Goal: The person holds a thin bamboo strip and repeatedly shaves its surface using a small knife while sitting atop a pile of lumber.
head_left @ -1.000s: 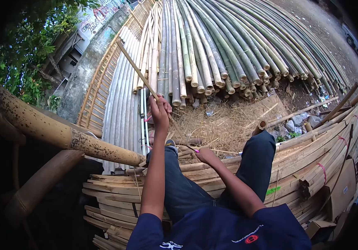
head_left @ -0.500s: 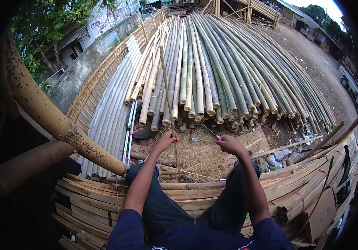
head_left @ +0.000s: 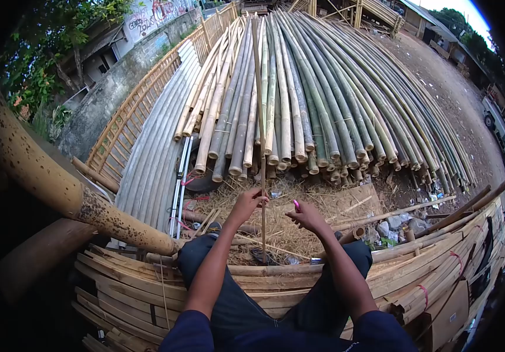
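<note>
My left hand (head_left: 249, 205) is closed around a long, thin bamboo strip (head_left: 261, 117), which stands nearly upright between my knees. Its lower end reaches down to the litter near the pole at my feet. To the right of the strip, my right hand (head_left: 306, 216) grips a knife by its pink handle (head_left: 296, 205). The blade cannot be made out now. Both hands are in front of my knees, a short distance apart, and the right one does not touch the strip.
Long bamboo poles (head_left: 323, 111) lie stacked ahead, cut ends facing me. Split bamboo slats (head_left: 129, 287) are piled under and beside me. A thick spotted bamboo post (head_left: 47, 176) slants in at left, near grey corrugated sheets (head_left: 152, 152). Flattened cardboard (head_left: 352, 202) lies on straw.
The bamboo strip has swung from a leftward lean to nearly upright. My right hand has come slightly left and lower, closer to the strip, and the knife blade no longer shows.
</note>
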The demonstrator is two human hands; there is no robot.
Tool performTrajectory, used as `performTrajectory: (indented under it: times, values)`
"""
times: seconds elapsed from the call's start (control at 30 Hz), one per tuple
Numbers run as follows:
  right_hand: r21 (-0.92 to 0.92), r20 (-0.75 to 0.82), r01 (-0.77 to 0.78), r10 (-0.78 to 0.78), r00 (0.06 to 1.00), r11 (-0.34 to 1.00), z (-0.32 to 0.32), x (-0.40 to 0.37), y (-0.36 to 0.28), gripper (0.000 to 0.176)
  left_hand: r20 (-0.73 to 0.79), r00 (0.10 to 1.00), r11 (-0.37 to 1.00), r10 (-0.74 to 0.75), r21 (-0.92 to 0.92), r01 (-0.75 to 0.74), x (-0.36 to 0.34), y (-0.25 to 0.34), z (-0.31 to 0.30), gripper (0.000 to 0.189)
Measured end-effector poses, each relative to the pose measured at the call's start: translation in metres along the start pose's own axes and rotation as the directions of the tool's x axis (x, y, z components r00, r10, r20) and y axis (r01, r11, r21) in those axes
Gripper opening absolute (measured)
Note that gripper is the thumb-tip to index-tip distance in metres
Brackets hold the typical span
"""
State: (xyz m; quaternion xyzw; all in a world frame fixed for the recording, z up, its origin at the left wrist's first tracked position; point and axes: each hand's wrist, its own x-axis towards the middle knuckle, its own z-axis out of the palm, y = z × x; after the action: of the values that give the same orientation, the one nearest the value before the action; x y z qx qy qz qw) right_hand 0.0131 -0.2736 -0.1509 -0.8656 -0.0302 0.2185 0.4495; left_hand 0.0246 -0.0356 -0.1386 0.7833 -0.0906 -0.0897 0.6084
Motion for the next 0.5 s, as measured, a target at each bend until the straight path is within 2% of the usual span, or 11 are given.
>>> performTrajectory:
  times: [0.03,0.07,0.1,0.13,0.17,0.23,0.3,0.33,0.43,0.47,0.5]
  values:
    - [-0.071,0.04,0.02,-0.017,0.999,0.997,0.006,0.002,0.005,0.037,-0.033,0.999,0.999,0.043,-0.019,-0.044,0.001,0.01,0.0,0.014]
    - [-0.084,0.044,0.014,-0.01,0.999,0.996,0.009,0.0,0.0,0.046,-0.029,0.999,0.999,0.025,-0.031,-0.026,0.004,0.012,0.0,0.014]
    - [-0.086,0.055,-0.003,0.008,0.998,0.996,0.017,0.004,0.007,0.046,-0.061,0.996,0.995,0.072,-0.065,-0.076,0.008,0.014,-0.002,0.017]
    - [-0.123,0.051,0.108,-0.102,0.993,0.987,0.025,0.009,0.014,0.049,-0.097,0.988,0.987,0.118,-0.096,-0.128,0.013,0.014,-0.004,0.019]
    - [-0.159,0.053,0.218,-0.212,0.976,0.963,0.033,0.013,0.022,0.052,-0.096,0.99,0.988,0.103,-0.107,-0.113,0.018,0.016,-0.006,0.019]
    - [-0.132,0.109,0.175,-0.161,0.981,0.976,0.047,0.017,0.03,0.056,-0.17,0.973,0.963,0.154,-0.197,-0.187,0.024,0.018,-0.011,0.021]
    - [-0.005,0.085,0.189,-0.188,0.979,0.982,0.064,0.023,0.044,0.057,-0.204,0.967,0.95,0.152,-0.241,-0.2,0.027,0.026,-0.017,0.022]
    - [-0.058,0.048,0.188,-0.186,0.981,0.98,0.068,0.02,0.043,0.047,-0.238,0.958,0.935,0.161,-0.274,-0.226,0.028,0.029,-0.021,0.024]
    - [-0.03,0.085,0.235,-0.232,0.969,0.971,0.074,0.017,0.036,0.039,-0.288,0.945,0.929,0.154,-0.283,-0.237,0.028,0.035,-0.029,0.027]
    - [0.032,0.1,0.188,-0.19,0.977,0.982,0.074,0.013,0.031,0.03,-0.283,0.949,0.93,0.14,-0.29,-0.224,0.029,0.035,-0.031,0.027]
    - [0.036,0.105,0.173,-0.176,0.979,0.984,0.074,0.008,0.024,0.03,-0.303,0.942,0.932,0.148,-0.276,-0.235,0.03,0.033,-0.032,0.028]
